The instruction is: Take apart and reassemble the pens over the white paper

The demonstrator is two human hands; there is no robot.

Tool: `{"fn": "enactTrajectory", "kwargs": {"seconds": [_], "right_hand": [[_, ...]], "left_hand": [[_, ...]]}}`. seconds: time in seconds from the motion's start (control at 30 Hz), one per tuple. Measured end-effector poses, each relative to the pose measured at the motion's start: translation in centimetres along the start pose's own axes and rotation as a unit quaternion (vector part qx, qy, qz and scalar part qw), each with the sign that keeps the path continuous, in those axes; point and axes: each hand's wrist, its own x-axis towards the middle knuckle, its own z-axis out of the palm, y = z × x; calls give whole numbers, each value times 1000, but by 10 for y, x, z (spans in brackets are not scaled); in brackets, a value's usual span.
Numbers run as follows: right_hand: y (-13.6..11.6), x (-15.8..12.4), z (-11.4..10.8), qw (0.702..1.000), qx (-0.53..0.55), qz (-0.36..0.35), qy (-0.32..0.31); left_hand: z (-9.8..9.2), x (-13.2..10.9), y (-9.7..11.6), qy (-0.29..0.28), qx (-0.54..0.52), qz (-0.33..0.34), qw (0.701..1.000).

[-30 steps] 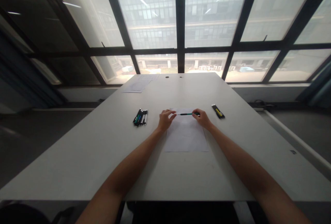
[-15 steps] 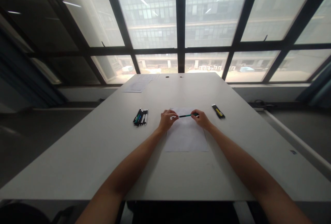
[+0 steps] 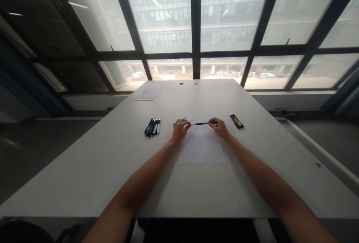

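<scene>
Both hands hold a thin green-and-black pen [image 3: 201, 123] level above the far edge of a white sheet of paper [image 3: 202, 147] on the white table [image 3: 112, 160]. My left hand [image 3: 180, 129] pinches the pen's left end with curled fingers. My right hand [image 3: 220, 127] grips the right end, fingers closed round it. A row of several pens [image 3: 152, 127] lies to the left of my left hand. A few more pens [image 3: 236, 120], one yellow, lie to the right of my right hand.
More printed sheets [image 3: 151, 91] lie at the table's far left corner. Two small dark holes [image 3: 181, 84] sit near the far edge. Large windows with dark frames [image 3: 195, 26] stand behind the table. Floor drops away on both sides.
Half a second ago the pen was tilted, with a white piece showing at the left fingertips; now it is level again and held end to end. Both hands rose slightly.
</scene>
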Motion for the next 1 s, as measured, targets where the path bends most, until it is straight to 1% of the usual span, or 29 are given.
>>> {"fn": "enactTrajectory", "kwargs": {"seconds": [0.23, 0.37, 0.57, 0.77, 0.83, 1.0], "right_hand": [[-1, 0, 0, 1000, 0, -1, 14], [-4, -1, -1, 999, -3, 0, 35], [-9, 2, -5, 995, 3, 16, 94], [-8, 4, -12, 989, 16, 22, 148], [-7, 4, -14, 988, 19, 24, 154], [-3, 4, -15, 989, 20, 24, 145]], "left_hand": [[-1, 1, -2, 4, -12, -28, 1000], [1, 2, -7, 20, -36, -50, 998], [5, 3, -14, 38, -52, -63, 996], [9, 5, -21, 54, -73, -65, 994], [10, 5, -23, 57, -83, -64, 993], [13, 6, -26, 65, -91, -67, 992]]}}
